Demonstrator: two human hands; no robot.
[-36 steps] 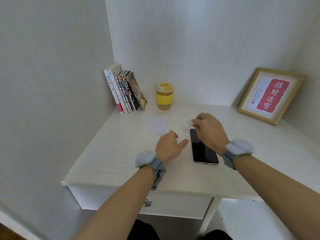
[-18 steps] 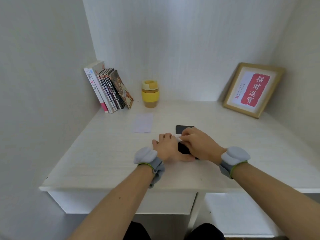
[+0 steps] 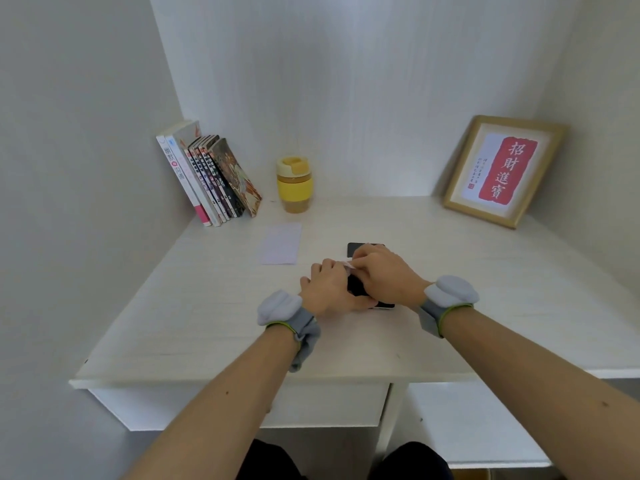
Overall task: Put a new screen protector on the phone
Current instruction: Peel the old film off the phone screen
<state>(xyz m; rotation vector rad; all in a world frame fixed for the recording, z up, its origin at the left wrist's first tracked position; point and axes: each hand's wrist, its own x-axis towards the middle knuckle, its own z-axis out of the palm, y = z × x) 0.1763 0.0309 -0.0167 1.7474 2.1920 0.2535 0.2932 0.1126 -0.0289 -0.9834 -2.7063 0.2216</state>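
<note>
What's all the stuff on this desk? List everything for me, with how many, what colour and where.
desk: one, white, fills the corner, with a drawer below
books: a leaning row, mixed colours, back left against the wall
cup: one, yellow with a lid, at the back beside the books
frame: one, gold wood around a red print, back right, leaning on the wall
sheet: one, pale, flat on the desk in front of the cup
phone: one, black, flat at the middle, mostly under the hands
wristbands: two, grey, one on each wrist
left hand: holds the phone's left side
right hand: over the phone, fingers pinching something small and pale
</note>
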